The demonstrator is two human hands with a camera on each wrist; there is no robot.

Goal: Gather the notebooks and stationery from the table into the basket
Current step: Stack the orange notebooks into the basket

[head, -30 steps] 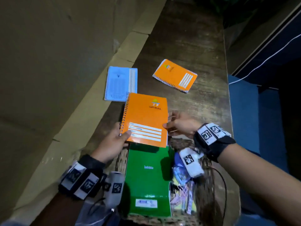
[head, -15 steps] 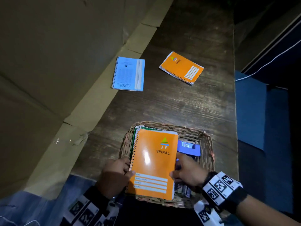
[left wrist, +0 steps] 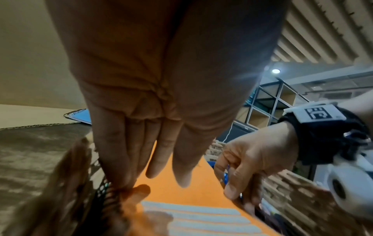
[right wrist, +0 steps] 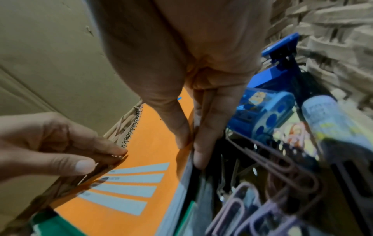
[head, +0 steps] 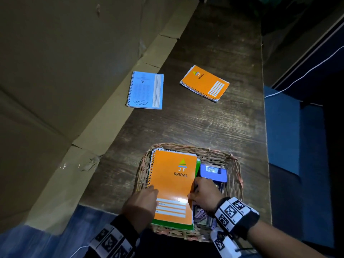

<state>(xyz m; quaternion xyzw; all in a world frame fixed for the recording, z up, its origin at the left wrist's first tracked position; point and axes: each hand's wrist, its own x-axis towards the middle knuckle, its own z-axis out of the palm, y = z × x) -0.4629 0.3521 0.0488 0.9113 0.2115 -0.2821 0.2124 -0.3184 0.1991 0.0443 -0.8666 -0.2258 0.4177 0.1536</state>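
Observation:
A large orange spiral notebook (head: 173,183) lies in the wicker basket (head: 236,164) on top of a green notebook (head: 198,165). My left hand (head: 153,190) pinches its spiral edge near the lower left corner. My right hand (head: 193,190) pinches its right edge, thumb on the cover (right wrist: 153,135) and fingers (right wrist: 201,143) down the side. A blue spiral notebook (head: 145,90) and a smaller orange spiral notebook (head: 204,82) lie flat farther out on the wooden table (head: 195,123).
The basket's right half holds a blue stationery box (head: 214,174), large paper clips (right wrist: 282,167) and other small items. Cardboard sheets (head: 74,71) run along the table's left side. The table's right edge (head: 265,127) drops to a blue floor.
Both hands brought the large orange notebook back from over the table and lowered it into the basket, onto the green notebook. The two notebooks on the table have not moved.

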